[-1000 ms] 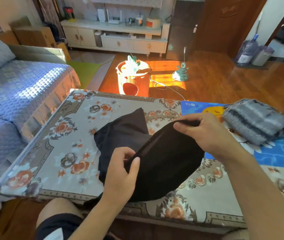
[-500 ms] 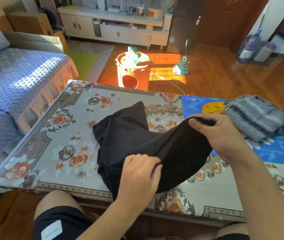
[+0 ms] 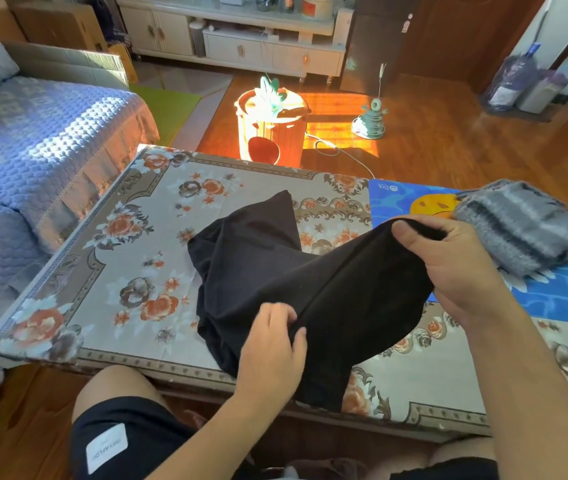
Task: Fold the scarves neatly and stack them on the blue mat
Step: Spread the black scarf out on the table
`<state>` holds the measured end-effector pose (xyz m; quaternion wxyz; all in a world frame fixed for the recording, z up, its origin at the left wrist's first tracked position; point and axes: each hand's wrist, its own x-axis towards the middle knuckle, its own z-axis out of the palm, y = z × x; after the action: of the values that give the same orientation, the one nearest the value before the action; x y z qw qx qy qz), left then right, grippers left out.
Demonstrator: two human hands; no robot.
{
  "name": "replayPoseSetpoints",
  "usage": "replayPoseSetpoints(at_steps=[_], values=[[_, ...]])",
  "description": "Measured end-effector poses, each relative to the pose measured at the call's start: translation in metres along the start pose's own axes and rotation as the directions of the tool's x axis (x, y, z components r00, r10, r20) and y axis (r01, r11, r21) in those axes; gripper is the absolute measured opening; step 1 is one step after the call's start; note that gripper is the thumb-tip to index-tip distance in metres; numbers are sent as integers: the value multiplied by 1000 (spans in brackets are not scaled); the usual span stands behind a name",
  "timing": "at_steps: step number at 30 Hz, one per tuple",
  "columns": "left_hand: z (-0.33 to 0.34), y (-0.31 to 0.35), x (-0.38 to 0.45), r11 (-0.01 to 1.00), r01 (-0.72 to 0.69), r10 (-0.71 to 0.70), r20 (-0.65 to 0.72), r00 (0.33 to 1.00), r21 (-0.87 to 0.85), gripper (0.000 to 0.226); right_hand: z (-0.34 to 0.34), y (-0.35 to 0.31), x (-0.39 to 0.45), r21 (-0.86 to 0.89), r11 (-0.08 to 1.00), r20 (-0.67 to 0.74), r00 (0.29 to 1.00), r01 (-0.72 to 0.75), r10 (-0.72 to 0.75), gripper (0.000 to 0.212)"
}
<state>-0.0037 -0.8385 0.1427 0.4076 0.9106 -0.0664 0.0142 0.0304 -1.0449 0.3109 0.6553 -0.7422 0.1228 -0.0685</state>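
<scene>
The black scarf (image 3: pixel 275 271) stretches between both hands above the near half of the table (image 3: pixel 78 271): the right hand (image 3: pixel 448 265) pinches its upper edge between thumb and curled fingers, and the left hand (image 3: pixel 272 344) grips a fold lower down, thumb pressed against fingers with cloth between them. From that taut span the fabric sags toward the near table edge, while its far part lies crumpled on the tabletop with one corner pointing away. The cloth is thin, smooth and matte, creasing in soft folds. To the right, a folded grey striped scarf (image 3: pixel 521 230), thick, knitted and fringed, rests on the blue mat (image 3: pixel 393 199), just beyond the right hand. The floral cloth covering the table is flat, and its left half lies bare beside the black scarf.
</scene>
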Motion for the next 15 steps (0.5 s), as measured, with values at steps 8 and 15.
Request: replayPoseSetpoints(at_steps=[8,15], values=[[-3,-1,53,992,-117,114,67,991,45,53,-8,-7,-8,-3,1000,102,995,13,-12,24],[-45,-46,62,983,-30,3,-147,989,-179,49,-18,-8,-1,48,998,-14,999,-35,36,8]])
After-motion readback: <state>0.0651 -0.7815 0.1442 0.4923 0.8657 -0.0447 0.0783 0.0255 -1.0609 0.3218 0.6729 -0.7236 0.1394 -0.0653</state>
